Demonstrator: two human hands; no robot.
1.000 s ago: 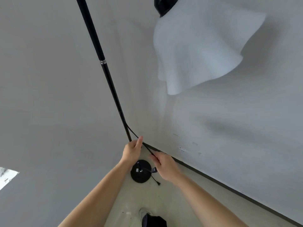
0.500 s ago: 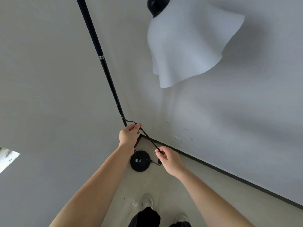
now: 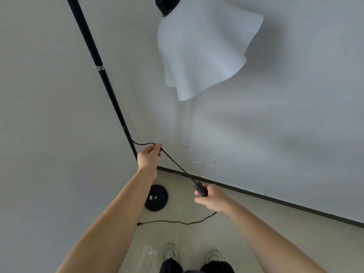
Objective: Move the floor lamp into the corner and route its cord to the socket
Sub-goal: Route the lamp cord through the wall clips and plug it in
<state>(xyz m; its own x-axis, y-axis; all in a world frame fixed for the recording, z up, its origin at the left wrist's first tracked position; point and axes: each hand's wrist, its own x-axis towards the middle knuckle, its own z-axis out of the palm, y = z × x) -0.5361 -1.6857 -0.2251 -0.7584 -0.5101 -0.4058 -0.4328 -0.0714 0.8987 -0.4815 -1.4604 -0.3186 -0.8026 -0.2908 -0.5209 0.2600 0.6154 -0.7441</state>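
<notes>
Both hands hold the thin black lamp cord: left hand pinching it beside the black pole, right hand closed around its black inline switch box. Beyond our right fingertips sits the white wall socket; we judge it best to feed slack low along the dark skirting, keeping the round black base planted.

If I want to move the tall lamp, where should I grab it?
Probably grab the black pole in the middle, just below its silver ring, coming from the room side, since walls stand behind it. The pole is thin and straight, so a grip wraps around it. Skip the white shade: it looks wavy and soft. The round base is flat on the floor.
</notes>
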